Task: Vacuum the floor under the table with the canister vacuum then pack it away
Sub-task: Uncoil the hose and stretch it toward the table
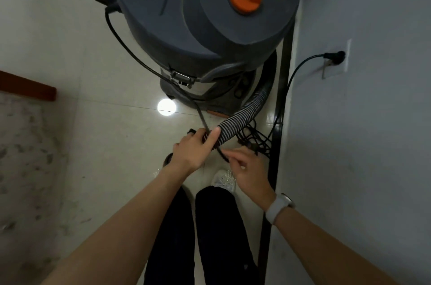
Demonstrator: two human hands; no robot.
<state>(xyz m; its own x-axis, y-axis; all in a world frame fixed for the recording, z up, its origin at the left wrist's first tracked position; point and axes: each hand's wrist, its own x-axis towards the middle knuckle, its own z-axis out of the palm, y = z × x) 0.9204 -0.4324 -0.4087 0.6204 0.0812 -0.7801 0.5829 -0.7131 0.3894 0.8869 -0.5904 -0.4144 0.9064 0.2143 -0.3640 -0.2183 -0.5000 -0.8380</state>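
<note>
We judge this the packing-away step: our left hand grips the ribbed hose beside the canister vacuum, while our right hand pinches the power cord. Next, coiling calls for unplugging the plug.
</note>
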